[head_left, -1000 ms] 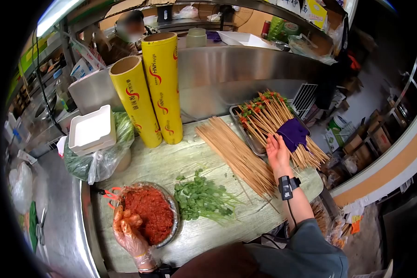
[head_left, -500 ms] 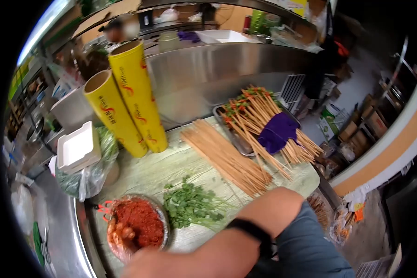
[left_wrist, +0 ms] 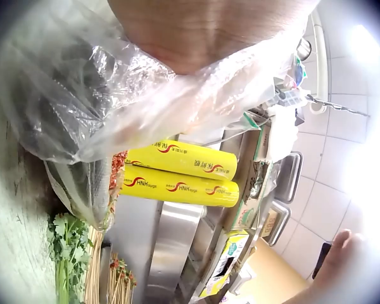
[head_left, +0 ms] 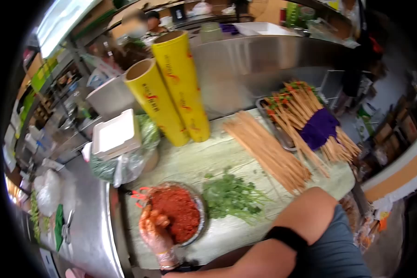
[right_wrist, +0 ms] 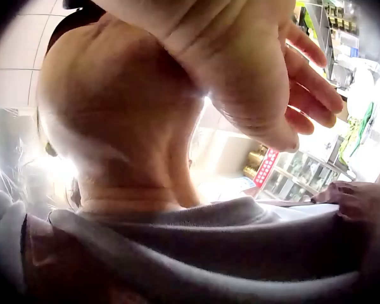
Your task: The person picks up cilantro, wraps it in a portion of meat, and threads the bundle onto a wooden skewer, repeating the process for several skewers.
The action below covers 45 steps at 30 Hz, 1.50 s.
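Observation:
In the head view the left hand [head_left: 155,234], in a clear plastic glove smeared with red paste, lies at the left edge of a bowl of chopped red paste [head_left: 180,213], fingers loosely bent. Whether it touches the rim cannot be told. Clear plastic [left_wrist: 164,107] covers much of the left wrist view. The right hand [right_wrist: 266,82] shows bare in the right wrist view, fingers spread, close to the person's neck [right_wrist: 126,158], holding nothing visible. In the head view only the bent right arm appears. Green herbs [head_left: 231,197] lie right of the bowl.
Bare sticks [head_left: 268,150] lie behind the herbs. A tray [head_left: 287,143] of loaded skewers with a purple cloth [head_left: 319,129] stands at right. Two yellow rolls [head_left: 183,88] stand at the back, beside a white container [head_left: 116,136] on a bagged bundle.
The right hand has left the purple cloth, and the right arm is now bent across the body. The left hand stays at the bowl. The head view has shifted.

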### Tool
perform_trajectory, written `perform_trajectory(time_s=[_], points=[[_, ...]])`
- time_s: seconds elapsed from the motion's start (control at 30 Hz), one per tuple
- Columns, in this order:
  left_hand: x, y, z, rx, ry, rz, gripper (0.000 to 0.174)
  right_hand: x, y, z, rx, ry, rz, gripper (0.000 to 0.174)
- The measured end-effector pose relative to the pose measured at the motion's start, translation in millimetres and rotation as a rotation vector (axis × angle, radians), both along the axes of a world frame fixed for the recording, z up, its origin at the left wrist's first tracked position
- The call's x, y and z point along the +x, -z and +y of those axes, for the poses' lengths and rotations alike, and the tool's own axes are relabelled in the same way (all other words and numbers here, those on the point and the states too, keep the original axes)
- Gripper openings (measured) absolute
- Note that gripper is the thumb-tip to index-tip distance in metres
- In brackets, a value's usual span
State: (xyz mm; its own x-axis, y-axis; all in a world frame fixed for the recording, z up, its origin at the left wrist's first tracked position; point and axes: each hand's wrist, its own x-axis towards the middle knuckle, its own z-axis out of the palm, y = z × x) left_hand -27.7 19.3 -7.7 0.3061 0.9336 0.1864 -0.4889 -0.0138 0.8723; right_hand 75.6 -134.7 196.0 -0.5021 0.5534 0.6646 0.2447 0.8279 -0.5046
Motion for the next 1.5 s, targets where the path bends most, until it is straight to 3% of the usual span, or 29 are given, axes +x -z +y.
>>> perform_trajectory(time_s=[0.07,0.17,0.2,0.23,0.3,0.37,0.47,0.57,0.7,0.83,0.93,1.03,1.27,1.37,1.47,1.5], points=[[-0.7,-0.3,-3.1,-0.024,-0.047,-0.018,0.044,15.6,2.9,-6.9,0.073,0.144,-0.077,0.018],[-0.8,-0.6,-3.3,-0.011,-0.096,0.041,0.044,65.6,0.8,-19.5,-0.281,0.267,-0.445,0.014],[-1.1,-2.8,-6.6,-0.027,-0.079,0.037,0.044,85.8,-20.8,-15.3,-0.514,0.321,-0.904,0.016],[0.6,-5.5,-6.4,-0.037,-0.060,0.020,0.043,111.3,18.1,-28.3,-0.008,0.673,-0.447,0.012],[-2.9,0.9,-0.2,-0.029,0.024,-0.046,0.042,145.5,47.0,-28.4,-0.389,0.978,-0.151,0.008],[-1.5,1.7,-1.9,-0.026,-0.010,-0.035,0.040,173.9,80.0,-34.0,-0.523,1.141,0.036,0.010],[-2.2,0.1,-2.8,-0.036,-0.032,0.012,0.039,190.4,123.9,-41.3,-0.774,1.155,0.138,0.010],[-1.8,-0.1,-3.5,-0.042,-0.032,0.032,0.037,189.8,157.9,-36.7,-0.817,1.118,0.055,0.010],[-2.9,0.6,-3.0,-0.041,-0.027,0.040,0.035,188.0,182.4,-26.5,-0.811,1.194,-0.374,0.014],[-2.7,-2.5,-4.1,-0.040,-0.037,0.057,0.035,191.0,203.1,-20.5,-0.758,1.153,-0.505,0.014],[-2.8,-2.7,-4.6,-0.053,-0.043,0.059,0.035,208.0,201.0,-17.4,-1.056,1.088,0.145,0.010],[-3.1,0.8,-3.2,-0.060,-0.048,0.059,0.034,214.4,174.3,-18.1,-1.141,0.961,0.490,0.008],[-1.5,-1.6,-4.1,-0.084,-0.056,0.048,0.034,228.0,196.0,-19.9,-1.177,1.029,0.350,0.011],[-1.7,-0.7,-4.5,-0.091,-0.069,0.065,0.033,228.6,187.4,-19.0,-1.099,0.839,0.820,0.013],[-0.5,-1.6,-4.0,-0.086,-0.063,0.062,0.032,230.7,202.5,-18.9,-1.076,1.071,0.248,0.012],[0.1,-0.5,-3.2,-0.079,-0.062,0.053,0.031,234.0,199.0,-21.1,-1.066,1.019,0.457,0.012]])
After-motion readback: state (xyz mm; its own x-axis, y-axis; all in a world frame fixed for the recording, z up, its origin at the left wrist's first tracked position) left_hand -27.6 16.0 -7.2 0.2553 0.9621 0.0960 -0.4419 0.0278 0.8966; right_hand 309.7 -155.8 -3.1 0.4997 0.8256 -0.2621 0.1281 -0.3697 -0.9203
